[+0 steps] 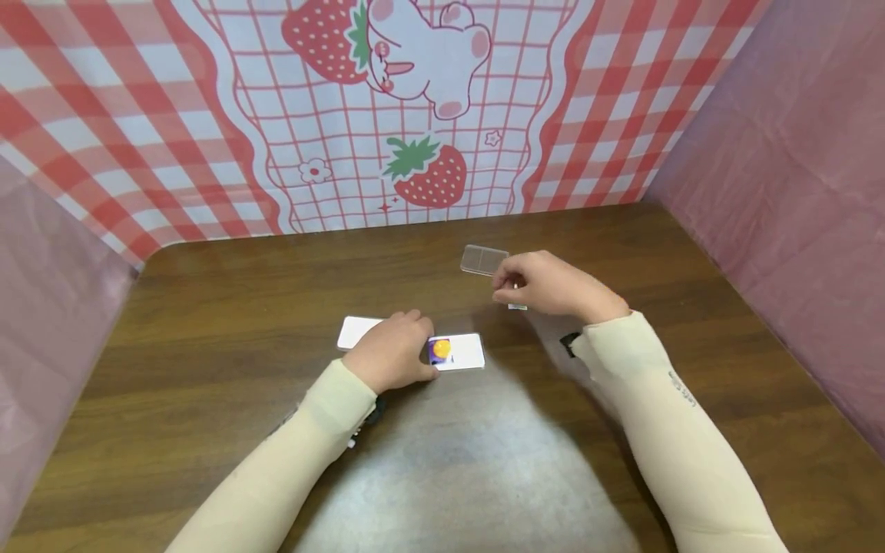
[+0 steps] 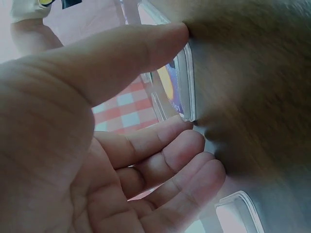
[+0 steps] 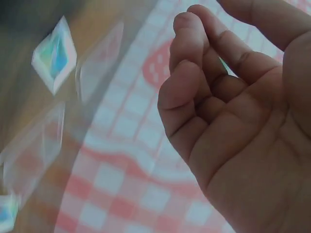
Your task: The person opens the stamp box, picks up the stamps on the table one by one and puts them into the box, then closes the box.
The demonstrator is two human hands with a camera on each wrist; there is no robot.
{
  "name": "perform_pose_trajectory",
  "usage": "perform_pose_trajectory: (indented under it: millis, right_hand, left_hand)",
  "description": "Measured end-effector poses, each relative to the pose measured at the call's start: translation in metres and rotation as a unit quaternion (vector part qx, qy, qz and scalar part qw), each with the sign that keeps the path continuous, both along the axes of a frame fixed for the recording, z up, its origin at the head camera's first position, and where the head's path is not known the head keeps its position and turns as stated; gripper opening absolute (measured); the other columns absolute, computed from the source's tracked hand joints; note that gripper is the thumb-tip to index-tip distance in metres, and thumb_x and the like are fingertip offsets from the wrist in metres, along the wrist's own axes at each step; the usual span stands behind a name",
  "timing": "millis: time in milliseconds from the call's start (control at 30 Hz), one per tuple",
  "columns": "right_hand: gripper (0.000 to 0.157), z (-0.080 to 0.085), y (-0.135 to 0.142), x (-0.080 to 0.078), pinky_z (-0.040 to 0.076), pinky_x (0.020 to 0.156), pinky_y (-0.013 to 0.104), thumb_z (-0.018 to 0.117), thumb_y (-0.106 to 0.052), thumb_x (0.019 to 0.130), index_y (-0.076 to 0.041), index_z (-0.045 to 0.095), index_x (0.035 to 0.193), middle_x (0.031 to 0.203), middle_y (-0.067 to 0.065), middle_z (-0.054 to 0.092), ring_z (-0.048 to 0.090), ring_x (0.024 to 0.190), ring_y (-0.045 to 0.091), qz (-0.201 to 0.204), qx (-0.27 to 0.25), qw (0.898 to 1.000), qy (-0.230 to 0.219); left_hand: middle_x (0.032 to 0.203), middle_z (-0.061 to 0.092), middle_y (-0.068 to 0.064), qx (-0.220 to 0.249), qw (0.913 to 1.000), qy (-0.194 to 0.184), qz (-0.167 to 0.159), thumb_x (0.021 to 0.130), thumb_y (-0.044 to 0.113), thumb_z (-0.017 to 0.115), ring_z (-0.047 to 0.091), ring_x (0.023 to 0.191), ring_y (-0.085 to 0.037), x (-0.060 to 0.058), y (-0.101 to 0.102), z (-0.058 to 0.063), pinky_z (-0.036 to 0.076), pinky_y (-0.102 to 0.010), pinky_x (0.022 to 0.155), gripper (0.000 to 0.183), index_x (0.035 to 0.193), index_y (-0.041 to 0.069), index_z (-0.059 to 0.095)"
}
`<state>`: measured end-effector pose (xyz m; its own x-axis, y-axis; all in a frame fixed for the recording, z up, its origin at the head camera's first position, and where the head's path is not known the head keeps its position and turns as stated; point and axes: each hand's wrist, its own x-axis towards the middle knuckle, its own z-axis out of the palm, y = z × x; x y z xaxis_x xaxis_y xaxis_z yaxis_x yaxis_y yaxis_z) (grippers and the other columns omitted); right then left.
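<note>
My left hand holds a flat clear case with a white card and an orange-and-purple picture in it, lying on the table. In the left wrist view, the thumb and index fingertip touch opposite corners of that case. Another white flat piece lies partly under the left hand. My right hand hovers with loosely curled fingers; nothing shows in its grasp. A small bright card is mostly hidden below it. Beside the fingertips lies a transparent case with a line across it.
The wooden table meets a red-and-white checked cloth with strawberries at the back. Pink cloth hangs at the sides. In the right wrist view, a blurred blue-green card lies near clear pieces.
</note>
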<state>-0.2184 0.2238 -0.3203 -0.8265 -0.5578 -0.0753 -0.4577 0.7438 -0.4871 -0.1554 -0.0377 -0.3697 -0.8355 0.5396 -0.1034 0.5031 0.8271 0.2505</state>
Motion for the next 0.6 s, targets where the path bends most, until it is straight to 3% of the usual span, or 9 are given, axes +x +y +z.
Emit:
perform_pose_trajectory:
  millis: [167, 367, 600]
  right_hand:
    - [0.011, 0.008, 0.044, -0.003, 0.05, 0.075, 0.038, 0.073, -0.015, 0.096, -0.007, 0.074, 0.102, 0.09, 0.004, 0.069, 0.059, 0.081, 0.019, -0.061, 0.004, 0.998, 0.012]
    - [0.021, 0.009, 0.094, -0.005, 0.052, 0.079, 0.051, 0.073, -0.02, 0.095, -0.003, 0.071, 0.108, 0.099, 0.012, 0.07, 0.061, 0.086, 0.027, -0.158, 0.074, 0.984, 0.023]
    - [0.039, -0.002, 0.112, -0.006, 0.05, 0.08, 0.053, 0.072, -0.033, 0.096, 0.0, 0.065, 0.114, 0.107, 0.017, 0.068, 0.06, 0.092, 0.032, -0.182, 0.111, 0.976, -0.041]
  left_hand:
    - [0.108, 0.065, -0.01, 0.001, 1.0, 0.002, 0.006, 0.084, 0.04, 0.086, 0.062, 0.099, -0.027, -0.001, 0.0, -0.002, 0.053, -0.042, 0.091, 0.053, 0.117, 0.003, 0.068]
    - [0.115, 0.065, -0.011, 0.005, 0.9999, 0.002, 0.013, 0.084, 0.04, 0.086, 0.063, 0.103, -0.028, -0.003, 0.0, -0.003, 0.053, -0.043, 0.094, 0.055, 0.122, 0.003, 0.068]
    - [0.113, 0.067, -0.01, -0.003, 0.9999, 0.007, 0.013, 0.085, 0.04, 0.085, 0.064, 0.102, -0.028, -0.004, 0.0, -0.003, 0.054, -0.043, 0.093, 0.054, 0.121, 0.003, 0.069]
